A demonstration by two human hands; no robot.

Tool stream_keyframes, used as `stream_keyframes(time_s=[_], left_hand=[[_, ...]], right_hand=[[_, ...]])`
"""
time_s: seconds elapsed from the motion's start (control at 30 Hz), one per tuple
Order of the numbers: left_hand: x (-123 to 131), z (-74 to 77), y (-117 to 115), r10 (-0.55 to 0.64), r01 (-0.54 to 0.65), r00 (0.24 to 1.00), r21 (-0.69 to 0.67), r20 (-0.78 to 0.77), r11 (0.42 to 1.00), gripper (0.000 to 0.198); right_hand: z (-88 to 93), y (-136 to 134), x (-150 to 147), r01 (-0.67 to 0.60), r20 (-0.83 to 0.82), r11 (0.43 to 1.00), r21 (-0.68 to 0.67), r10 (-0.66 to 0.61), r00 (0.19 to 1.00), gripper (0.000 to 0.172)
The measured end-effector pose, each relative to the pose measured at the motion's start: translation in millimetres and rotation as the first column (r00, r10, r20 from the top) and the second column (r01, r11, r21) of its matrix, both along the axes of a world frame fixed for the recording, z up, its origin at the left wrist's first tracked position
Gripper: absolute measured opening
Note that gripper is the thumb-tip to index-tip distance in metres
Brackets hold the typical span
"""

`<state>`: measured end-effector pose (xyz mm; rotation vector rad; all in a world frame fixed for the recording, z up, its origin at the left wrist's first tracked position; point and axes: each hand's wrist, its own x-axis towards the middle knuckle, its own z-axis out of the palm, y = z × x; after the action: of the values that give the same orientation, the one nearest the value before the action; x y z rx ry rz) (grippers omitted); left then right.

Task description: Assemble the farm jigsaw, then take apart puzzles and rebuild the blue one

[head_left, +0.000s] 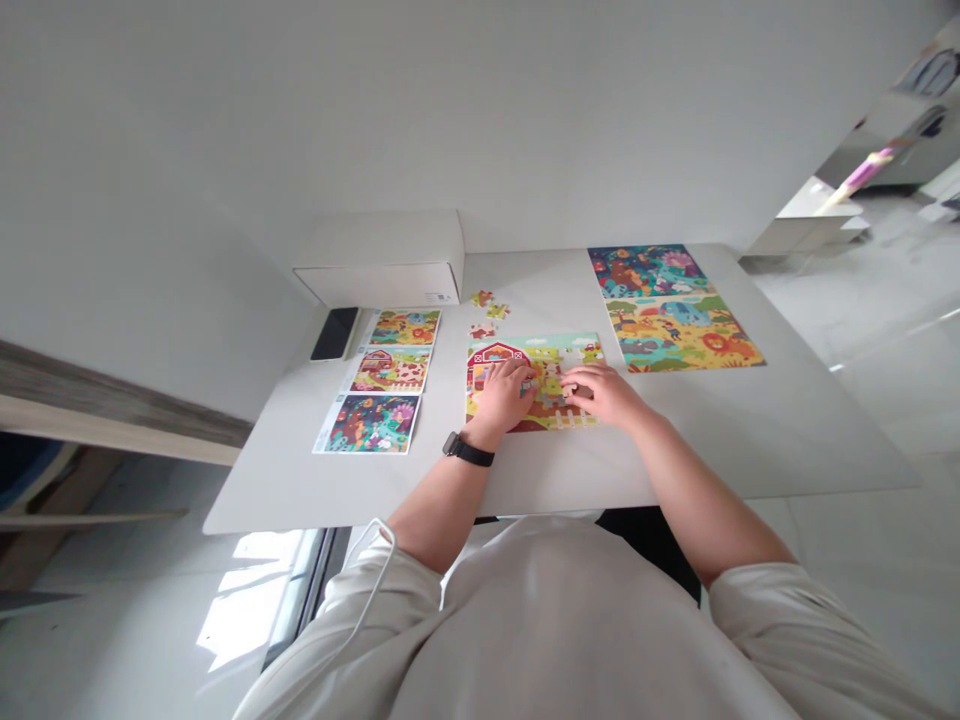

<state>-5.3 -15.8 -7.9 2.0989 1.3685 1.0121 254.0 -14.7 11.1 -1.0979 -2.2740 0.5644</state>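
My left hand [501, 392] and my right hand [598, 392] rest on a partly assembled farm jigsaw puzzle [547, 368] with a red barn, their fingers curled towards each other. Small pieces may lie under the fingertips, but I cannot tell. Several loose jigsaw pieces [483, 298] lie beyond the puzzle, nearest my left hand. A black watch [468, 450] circles my left wrist.
A white table [735, 440] carries an assembled animal jigsaw puzzle [671, 310] to the right. Picture sheets [391, 370] and a black phone [334, 333] lie to the left, beside a white box [379, 258] at the table's far edge.
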Motion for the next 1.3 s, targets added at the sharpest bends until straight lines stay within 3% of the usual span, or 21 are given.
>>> stream_keyframes(time_s=[0.23, 0.47, 0.83, 1.0, 1.3], left_hand=[[-1, -2.0, -1, -0.015, 0.014, 0.996, -0.011, -0.087, 1.000, 0.022], [0, 1.4, -3, -0.008, 0.005, 0.966, -0.014, -0.257, 1.000, 0.028], [1, 0.9, -2, -0.010, 0.003, 0.963, -0.025, -0.270, 1.000, 0.032], [1, 0.7, -2, -0.001, -0.003, 0.963, -0.017, -0.269, 1.000, 0.033], [3, -1.8, -4, 0.023, -0.019, 0.957, 0.018, -0.291, 1.000, 0.032]], right_hand=[[-15.4, -6, -6, 0.000, 0.029, 0.993, 0.116, -0.003, 1.000, 0.021], [-19.0, -7, -9, 0.012, 0.072, 0.992, 0.124, -0.021, 0.997, 0.023], [-25.5, -6, -8, 0.040, 0.091, 0.994, 0.106, -0.050, 0.995, 0.021], [-22.8, -4, -5, 0.032, 0.070, 0.991, 0.129, -0.041, 0.997, 0.013], [-15.9, -6, -7, 0.014, 0.160, 0.991, 0.132, -0.036, 0.986, 0.018]])
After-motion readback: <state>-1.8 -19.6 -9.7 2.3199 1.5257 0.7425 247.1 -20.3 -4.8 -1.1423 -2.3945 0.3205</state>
